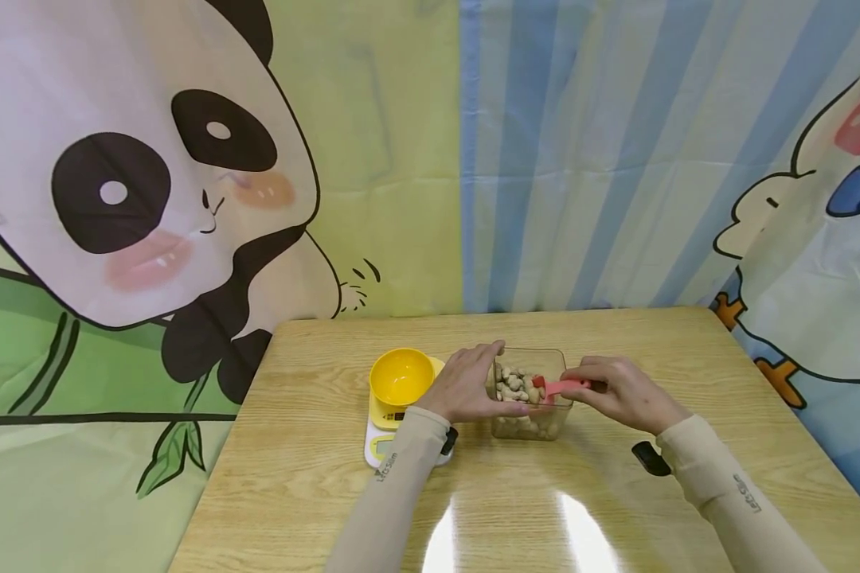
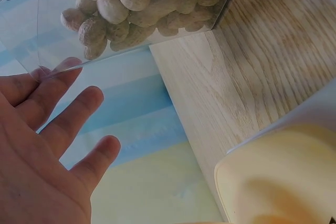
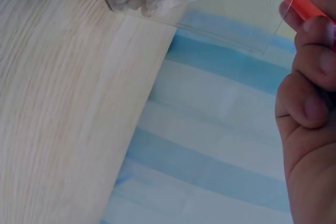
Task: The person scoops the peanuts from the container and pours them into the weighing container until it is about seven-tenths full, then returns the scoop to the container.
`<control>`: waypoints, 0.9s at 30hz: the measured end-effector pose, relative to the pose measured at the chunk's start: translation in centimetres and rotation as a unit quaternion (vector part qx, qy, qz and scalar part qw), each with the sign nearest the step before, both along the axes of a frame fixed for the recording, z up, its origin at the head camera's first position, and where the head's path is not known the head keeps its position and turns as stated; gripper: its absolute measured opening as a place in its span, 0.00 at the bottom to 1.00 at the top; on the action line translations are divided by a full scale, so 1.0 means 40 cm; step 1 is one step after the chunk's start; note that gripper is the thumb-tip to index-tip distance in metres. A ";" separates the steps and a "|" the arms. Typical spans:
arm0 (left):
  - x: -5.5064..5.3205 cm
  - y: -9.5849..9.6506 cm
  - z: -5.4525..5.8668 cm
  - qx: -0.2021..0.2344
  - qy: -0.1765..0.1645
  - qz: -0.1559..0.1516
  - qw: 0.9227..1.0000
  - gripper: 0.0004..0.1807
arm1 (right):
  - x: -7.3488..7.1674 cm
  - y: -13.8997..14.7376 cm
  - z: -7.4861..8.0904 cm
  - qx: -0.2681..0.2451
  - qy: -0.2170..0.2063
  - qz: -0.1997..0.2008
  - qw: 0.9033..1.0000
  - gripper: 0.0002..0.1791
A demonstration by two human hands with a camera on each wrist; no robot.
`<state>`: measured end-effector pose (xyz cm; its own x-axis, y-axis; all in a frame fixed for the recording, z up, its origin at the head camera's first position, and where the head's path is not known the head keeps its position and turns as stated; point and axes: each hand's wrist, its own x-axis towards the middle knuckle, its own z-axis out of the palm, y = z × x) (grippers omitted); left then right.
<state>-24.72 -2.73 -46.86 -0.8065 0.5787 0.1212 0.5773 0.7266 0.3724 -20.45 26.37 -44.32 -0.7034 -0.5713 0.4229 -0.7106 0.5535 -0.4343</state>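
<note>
A clear, square-topped container (image 1: 502,430) of unshelled peanuts (image 1: 514,383) stands on the table. My left hand (image 1: 464,387) holds its left side, thumb along the front and fingertips at the back rim. In the left wrist view, two fingers touch the clear wall while the others spread free. From the right, my right hand (image 1: 625,391) grips the handle of a pinkish-red scoop (image 1: 570,385), its fingers curled. The scoop's head is down inside the container among the peanuts; the right wrist view shows part of it through the clear wall.
Left of the container, a yellow bowl (image 1: 401,379) sits on a yellow-and-white kitchen scale (image 1: 370,446), partly behind my left forearm. The wooden table (image 1: 294,446) ends at a cartoon-printed curtain (image 1: 401,239).
</note>
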 end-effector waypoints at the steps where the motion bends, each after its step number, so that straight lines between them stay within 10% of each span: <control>1: 0.001 0.000 -0.001 0.000 0.000 0.000 1.000 0.64 | 0.002 0.003 -0.003 -0.003 0.000 -0.003 1.000 0.10; 27: -0.007 0.003 -0.003 0.015 -0.014 -0.004 1.000 0.65 | 0.043 0.032 -0.072 -0.137 -0.055 -0.091 0.985 0.18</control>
<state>-25.01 -2.63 -46.98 -0.8054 0.5810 0.1170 0.5721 0.7104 0.4099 -18.74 27.66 -47.21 -0.8341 -0.3066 0.4585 -0.5503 0.5190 -0.6540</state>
